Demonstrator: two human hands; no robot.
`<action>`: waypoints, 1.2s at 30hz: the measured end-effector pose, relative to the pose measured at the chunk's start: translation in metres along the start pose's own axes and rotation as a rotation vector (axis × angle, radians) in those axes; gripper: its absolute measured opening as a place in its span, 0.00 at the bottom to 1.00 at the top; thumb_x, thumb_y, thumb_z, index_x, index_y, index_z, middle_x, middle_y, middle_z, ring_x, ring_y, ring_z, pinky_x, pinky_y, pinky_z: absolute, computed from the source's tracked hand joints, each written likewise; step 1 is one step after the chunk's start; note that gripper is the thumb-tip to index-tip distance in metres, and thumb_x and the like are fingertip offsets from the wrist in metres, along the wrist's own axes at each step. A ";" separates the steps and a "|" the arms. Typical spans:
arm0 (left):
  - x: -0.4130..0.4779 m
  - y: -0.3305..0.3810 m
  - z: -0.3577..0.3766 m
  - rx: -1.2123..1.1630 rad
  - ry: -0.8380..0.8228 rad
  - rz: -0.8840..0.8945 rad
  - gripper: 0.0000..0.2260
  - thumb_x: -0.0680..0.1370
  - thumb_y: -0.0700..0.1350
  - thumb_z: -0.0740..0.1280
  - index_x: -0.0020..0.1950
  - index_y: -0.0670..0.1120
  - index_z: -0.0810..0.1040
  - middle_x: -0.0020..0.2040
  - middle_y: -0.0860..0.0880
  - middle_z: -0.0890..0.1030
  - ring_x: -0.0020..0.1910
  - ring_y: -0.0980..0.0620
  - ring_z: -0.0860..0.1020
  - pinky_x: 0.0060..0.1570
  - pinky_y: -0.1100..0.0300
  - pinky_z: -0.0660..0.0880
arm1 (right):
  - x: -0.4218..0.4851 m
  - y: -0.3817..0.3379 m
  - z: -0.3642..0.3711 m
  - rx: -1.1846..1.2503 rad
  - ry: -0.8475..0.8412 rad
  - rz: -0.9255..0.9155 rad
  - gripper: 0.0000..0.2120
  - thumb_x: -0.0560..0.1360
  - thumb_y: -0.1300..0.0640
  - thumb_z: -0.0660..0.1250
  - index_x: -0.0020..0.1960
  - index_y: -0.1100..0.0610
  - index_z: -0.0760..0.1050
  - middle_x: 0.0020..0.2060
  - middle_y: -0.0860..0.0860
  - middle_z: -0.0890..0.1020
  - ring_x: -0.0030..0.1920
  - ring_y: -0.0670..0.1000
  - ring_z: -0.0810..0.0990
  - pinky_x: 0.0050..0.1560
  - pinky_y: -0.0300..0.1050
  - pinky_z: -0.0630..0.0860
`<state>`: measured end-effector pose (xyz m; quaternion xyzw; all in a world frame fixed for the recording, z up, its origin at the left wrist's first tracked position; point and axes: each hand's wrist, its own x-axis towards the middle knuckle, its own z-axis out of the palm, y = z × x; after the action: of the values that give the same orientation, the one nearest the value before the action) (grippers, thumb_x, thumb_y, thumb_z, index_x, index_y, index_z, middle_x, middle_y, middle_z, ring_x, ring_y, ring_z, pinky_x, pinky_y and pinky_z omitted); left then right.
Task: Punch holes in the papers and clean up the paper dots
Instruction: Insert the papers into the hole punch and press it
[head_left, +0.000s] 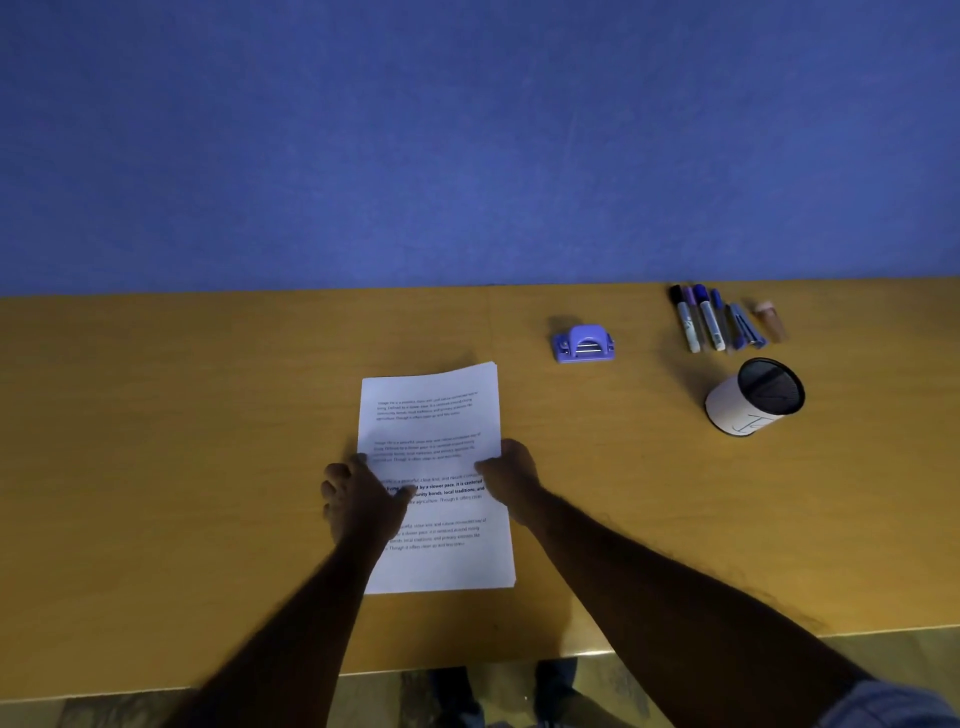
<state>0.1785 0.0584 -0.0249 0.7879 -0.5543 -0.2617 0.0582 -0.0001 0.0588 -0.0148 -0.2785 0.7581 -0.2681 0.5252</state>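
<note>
Papers are stacked flat at the centre of the table. How are they held?

— The nine o'clock edge is gripped by the left hand, the three o'clock edge by the right hand; thumbs are laid on top.

And the hole punch?

— Left untouched at one o'clock, well apart. No holes or dots are seen. All punching and clean-up are judged not yet begun.

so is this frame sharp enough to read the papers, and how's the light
Head view: dim, with a blue cast; print on the papers is mostly too soft to read, bar some bold lines; the left hand gripping their edge looks slightly smeared; the edges of the table curve from the wide lens; the hole punch casts a soft shadow.
</note>
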 end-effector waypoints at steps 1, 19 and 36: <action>0.000 -0.001 0.000 0.000 0.003 0.006 0.38 0.67 0.57 0.76 0.70 0.43 0.63 0.66 0.39 0.67 0.66 0.38 0.67 0.62 0.42 0.71 | -0.001 0.000 -0.001 -0.008 -0.001 -0.020 0.08 0.74 0.64 0.62 0.51 0.56 0.76 0.50 0.54 0.82 0.49 0.55 0.81 0.52 0.54 0.82; -0.039 -0.011 0.010 -1.168 -0.066 -0.131 0.19 0.81 0.51 0.62 0.65 0.39 0.73 0.59 0.41 0.79 0.56 0.44 0.77 0.50 0.50 0.75 | -0.012 0.030 -0.064 0.674 -0.003 -0.004 0.17 0.76 0.72 0.63 0.65 0.68 0.73 0.61 0.63 0.79 0.61 0.66 0.78 0.64 0.67 0.72; -0.060 0.062 0.052 -1.172 -0.176 0.061 0.22 0.78 0.28 0.60 0.72 0.35 0.64 0.68 0.35 0.72 0.65 0.38 0.73 0.64 0.41 0.72 | -0.019 0.058 -0.129 0.817 0.018 -0.103 0.19 0.75 0.64 0.68 0.66 0.59 0.74 0.61 0.57 0.81 0.61 0.62 0.79 0.59 0.62 0.78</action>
<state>0.0869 0.0996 -0.0248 0.5834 -0.3428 -0.5867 0.4449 -0.1244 0.1273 -0.0034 -0.0821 0.5790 -0.5753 0.5719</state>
